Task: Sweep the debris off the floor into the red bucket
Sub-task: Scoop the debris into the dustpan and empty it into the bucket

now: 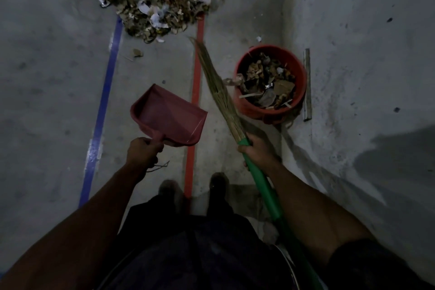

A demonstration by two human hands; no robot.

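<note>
Two tools in hand, one debris pile (155,0) still lying on the floor (47,66) ahead.
Debris looks light, dry and loose; expect scatter. Red bucket (270,82), part full, stands right of the red floor line (196,82); a stick (307,85) lies just beside it. Left hand (143,150) grips the dustpan (168,116) handle; right hand (256,148) grips the broom (220,92) below its bristles.

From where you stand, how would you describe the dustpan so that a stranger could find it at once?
Look at the grey concrete floor, between the blue painted line and the red painted line. There the left hand holds a dull red plastic dustpan by its short handle. Unlike the round red bucket full of debris to its right, it is flat, scoop-shaped and empty.
</note>
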